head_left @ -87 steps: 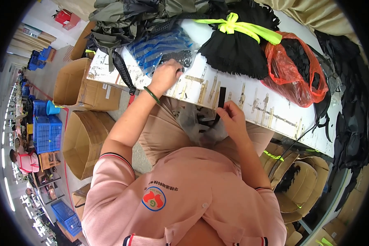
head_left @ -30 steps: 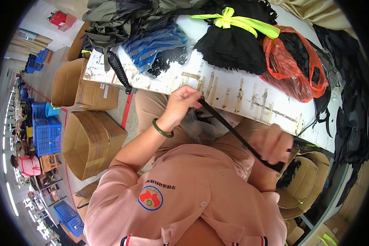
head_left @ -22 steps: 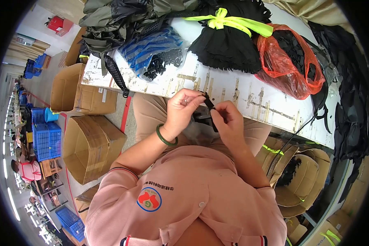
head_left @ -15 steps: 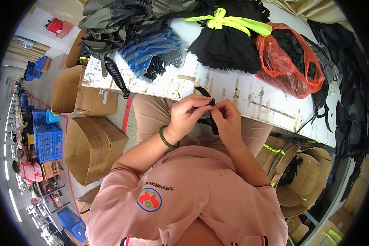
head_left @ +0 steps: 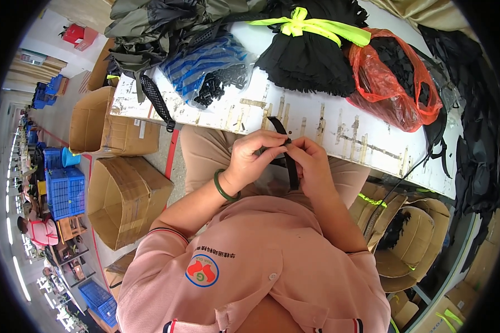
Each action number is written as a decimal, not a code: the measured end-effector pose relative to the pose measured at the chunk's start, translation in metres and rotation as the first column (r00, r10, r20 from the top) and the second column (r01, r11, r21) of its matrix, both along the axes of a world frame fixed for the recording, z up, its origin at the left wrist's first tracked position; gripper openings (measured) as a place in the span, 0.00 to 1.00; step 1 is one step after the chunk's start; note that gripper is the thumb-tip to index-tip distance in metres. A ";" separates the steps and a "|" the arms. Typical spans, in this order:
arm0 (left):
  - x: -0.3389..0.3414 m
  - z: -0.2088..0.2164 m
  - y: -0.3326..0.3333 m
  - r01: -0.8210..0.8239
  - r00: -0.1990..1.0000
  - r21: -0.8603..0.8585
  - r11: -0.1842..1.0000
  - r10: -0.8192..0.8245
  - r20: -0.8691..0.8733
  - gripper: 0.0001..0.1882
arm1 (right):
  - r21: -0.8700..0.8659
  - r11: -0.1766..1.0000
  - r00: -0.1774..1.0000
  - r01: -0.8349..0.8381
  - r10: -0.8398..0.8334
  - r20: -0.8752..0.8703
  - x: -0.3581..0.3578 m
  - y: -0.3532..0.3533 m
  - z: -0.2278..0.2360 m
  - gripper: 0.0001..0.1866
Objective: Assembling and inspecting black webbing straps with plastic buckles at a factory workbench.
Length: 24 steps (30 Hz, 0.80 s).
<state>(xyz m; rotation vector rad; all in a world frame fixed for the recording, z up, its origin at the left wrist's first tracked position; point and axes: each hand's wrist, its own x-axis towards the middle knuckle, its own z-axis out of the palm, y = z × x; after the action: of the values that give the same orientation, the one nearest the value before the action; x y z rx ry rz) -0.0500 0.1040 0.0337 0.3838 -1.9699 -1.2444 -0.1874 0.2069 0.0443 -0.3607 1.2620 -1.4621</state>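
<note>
Both hands meet above my lap, at the near edge of the white table [head_left: 236,117]. My left hand [head_left: 254,158], a green bangle on its wrist, pinches a black webbing strap [head_left: 292,173] at a small black plastic piece [head_left: 287,142]. My right hand [head_left: 312,164] is closed on the same spot from the other side. One end of the strap sticks up toward the table, while the other hangs down between the hands. Fingertips partly cover the plastic piece, so its exact kind is hidden.
A blue-striped plastic bag [head_left: 197,66] spills small black plastic parts. Beside it lie a black strap bundle [head_left: 305,61] tied in neon yellow and a red bag [head_left: 380,83] of black pieces. Cardboard boxes [head_left: 129,202] stand at left, more at right [head_left: 408,241]. Dark fabric [head_left: 150,33] is heaped behind.
More of the strap shows now: its upper end stands out further above my left fingers, and its lower part hangs longer. My hands stay close together, with the right shifted slightly.
</note>
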 end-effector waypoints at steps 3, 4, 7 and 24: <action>0.004 -0.001 -0.002 0.055 0.997 0.001 0.998 -0.055 0.062 0.11 | 0.003 0.999 0.983 -0.052 0.050 0.175 -0.004 0.000 -0.002 0.04; 0.004 -0.003 0.000 0.052 0.997 0.001 0.999 -0.052 0.062 0.11 | -0.045 0.999 1.000 0.021 -0.022 -0.005 -0.002 -0.001 -0.002 0.04; -0.002 -0.010 0.007 0.060 0.998 0.254 0.965 -0.066 0.016 0.10 | -0.081 0.995 0.984 0.059 -0.072 -0.166 -0.003 -0.002 0.002 0.05; 0.007 0.017 -0.008 0.398 0.875 0.136 0.907 -0.420 0.242 0.10 | 0.043 0.991 0.963 -0.128 0.135 -0.235 -0.034 0.004 0.002 0.06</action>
<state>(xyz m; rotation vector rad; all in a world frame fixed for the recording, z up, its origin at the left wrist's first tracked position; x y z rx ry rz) -0.0425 0.0957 0.0506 0.1810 -2.3184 -1.6131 -0.2218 0.2109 0.0464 -0.6047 1.4183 -1.3153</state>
